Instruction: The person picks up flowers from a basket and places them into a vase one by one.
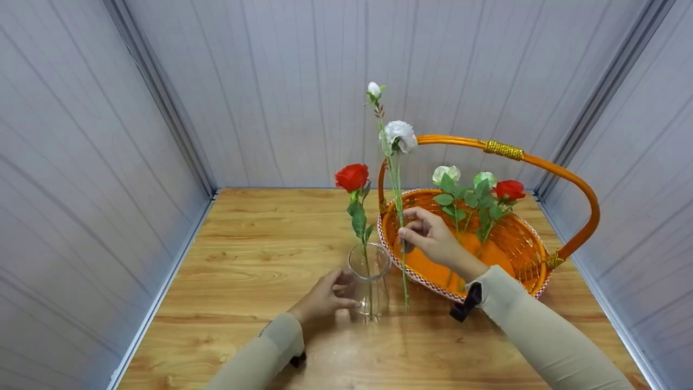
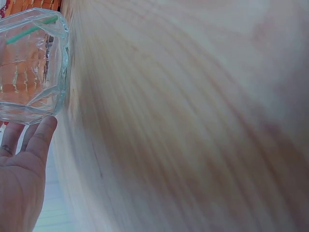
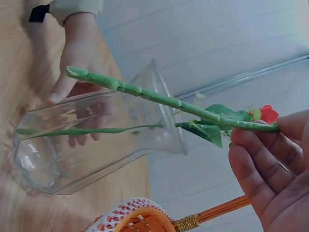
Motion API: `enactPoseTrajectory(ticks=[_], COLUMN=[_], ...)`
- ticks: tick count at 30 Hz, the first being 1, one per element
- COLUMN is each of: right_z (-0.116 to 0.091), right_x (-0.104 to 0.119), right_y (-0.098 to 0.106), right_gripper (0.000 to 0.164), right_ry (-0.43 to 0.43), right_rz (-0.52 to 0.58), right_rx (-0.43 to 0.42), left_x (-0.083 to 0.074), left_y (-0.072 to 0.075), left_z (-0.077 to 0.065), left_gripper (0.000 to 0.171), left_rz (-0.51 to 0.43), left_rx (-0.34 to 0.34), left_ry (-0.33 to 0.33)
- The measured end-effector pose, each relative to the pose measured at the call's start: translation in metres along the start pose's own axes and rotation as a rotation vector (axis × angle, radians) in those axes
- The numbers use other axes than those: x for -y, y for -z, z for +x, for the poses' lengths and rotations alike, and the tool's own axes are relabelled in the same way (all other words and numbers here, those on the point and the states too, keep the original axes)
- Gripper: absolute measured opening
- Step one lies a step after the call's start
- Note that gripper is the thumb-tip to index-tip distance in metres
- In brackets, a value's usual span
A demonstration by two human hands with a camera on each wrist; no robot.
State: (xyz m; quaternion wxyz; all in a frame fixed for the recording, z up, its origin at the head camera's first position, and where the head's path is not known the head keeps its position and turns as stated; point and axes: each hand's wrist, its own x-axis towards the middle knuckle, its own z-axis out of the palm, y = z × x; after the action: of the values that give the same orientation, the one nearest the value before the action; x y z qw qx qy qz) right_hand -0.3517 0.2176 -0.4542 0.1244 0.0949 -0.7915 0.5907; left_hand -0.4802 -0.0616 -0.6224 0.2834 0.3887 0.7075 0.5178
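My right hand [image 1: 433, 238] pinches a green flower stem [image 3: 169, 101] between thumb and fingers. A ruffled white bloom [image 1: 399, 135] and a white bud [image 1: 374, 90] top it, and its cut end hangs just right of the vase, outside the glass. The clear glass vase [image 1: 370, 287] stands upright on the table with a red rose [image 1: 352, 177] in it, leaning left. On the vase's left side, my left hand [image 1: 327, 295] touches the glass low down. Its fingers [image 2: 42, 137] are fairly straight in the left wrist view.
An orange wicker basket [image 1: 417, 265] with a tall arched handle [image 1: 582, 200] stands right of the vase. It holds whitish roses [image 1: 446, 174] and another red rose [image 1: 509, 189]. Pale panel walls [image 1: 281, 97] close in the wooden table [image 1: 243, 260] at the back and sides.
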Motion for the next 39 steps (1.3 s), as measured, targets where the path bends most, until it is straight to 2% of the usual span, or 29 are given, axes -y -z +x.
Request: enactPoseTrajectory(ticks=[15, 20, 26, 34, 39], right_z=[0.038, 0.051, 0.066, 0.077, 0.075], right_x=[0.016, 0.017, 0.019, 0.013, 0.006], right_y=[0.0, -0.003, -0.007, -0.011, -0.015], right_gripper=[0.027, 0.026, 0.028, 0.028, 0.021], right_ry=[-0.083, -0.099, -0.079, -0.045, -0.024], right_rz=[-0.001, 0.013, -0.003, -0.016, -0.049], right_rx=[-0.052, -0.063, -0.104, -0.148, -0.12], left_x=[-0.001, -0.002, 0.0, 0.001, 0.0], left_y=[0.0, 0.0, 0.001, 0.0, 0.0], left_z=[0.0, 0.001, 0.002, 0.001, 0.0], left_gripper=[0.069, 0.064, 0.064, 0.065, 0.067], left_rz=[-0.005, 0.021, 0.049, 0.032, 0.028], left_rx=[-0.002, 0.003, 0.008, -0.003, -0.007], left_ry=[-0.017, -0.036, -0.068, -0.035, -0.022])
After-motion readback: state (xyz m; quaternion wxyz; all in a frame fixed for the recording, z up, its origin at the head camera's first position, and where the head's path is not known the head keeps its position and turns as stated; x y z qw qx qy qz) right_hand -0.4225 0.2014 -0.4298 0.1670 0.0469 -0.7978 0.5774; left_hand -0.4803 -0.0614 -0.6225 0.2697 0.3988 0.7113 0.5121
